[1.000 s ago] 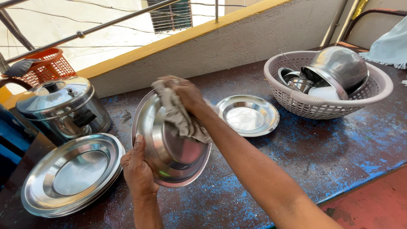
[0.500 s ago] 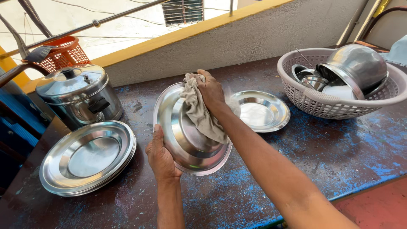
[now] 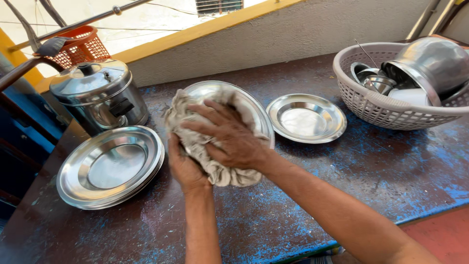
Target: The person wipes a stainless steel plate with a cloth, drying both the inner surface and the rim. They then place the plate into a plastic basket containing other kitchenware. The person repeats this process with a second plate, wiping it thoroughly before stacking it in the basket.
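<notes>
The right hand (image 3: 229,139) lay spread, fingers pressing a crumpled grey cloth (image 3: 200,146) against a steel plate (image 3: 254,110) held above the worn blue-streaked table (image 3: 342,186). The cloth covered most of the plate, leaving only its upper rim visible. The left hand (image 3: 183,166) gripped from below, its fingers hidden behind cloth and plate. A stack of plates (image 3: 110,166) lay to the left, a single plate (image 3: 306,117) to the right. The basket (image 3: 386,110) and its steel vessels were cut off at the frame's edge.
</notes>
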